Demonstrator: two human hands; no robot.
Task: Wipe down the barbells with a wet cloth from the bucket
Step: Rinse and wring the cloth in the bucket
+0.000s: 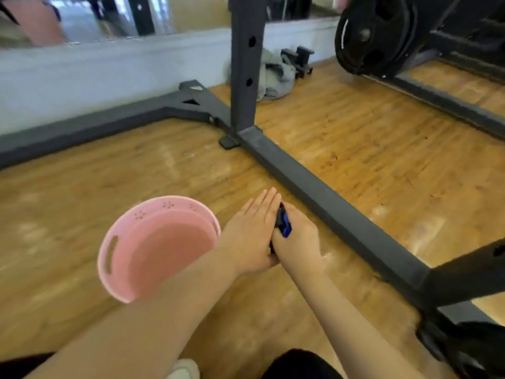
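- Head view: both hands are meeting just right of the pink bucket [161, 247], above the wooden floor [341, 138].
- Right hand [296, 239]: fingers are curling round a small dark bundle with a blue patch, apparently the cloth [284, 227]; grip is closed on it.
- Left hand [252, 233]: fingers are lying straight and together, pressing flat against the bundle's side; thumb is hidden, so whether it is pinching I cannot tell.
- Step, as I judge it: squeezing or folding the cloth before wiping. Better to be wringing over the bucket than over bare boards, so drips are not wetting the wood, and leaving the cloth damp rather than soaked.
- Bucket: smooth moulded plastic, round, shallow, slot handle and small punched holes near the rim; contents are not readable.
- Rack frame [322, 192]: matte black square tube, running across the floor, with an upright post bored with holes.
- Weight plate [369, 39]: black disc, far right, well apart from the hands; the bar itself is not clearly showing.
- Grey rag [273, 75]: crumpled soft fabric lying by the wall.
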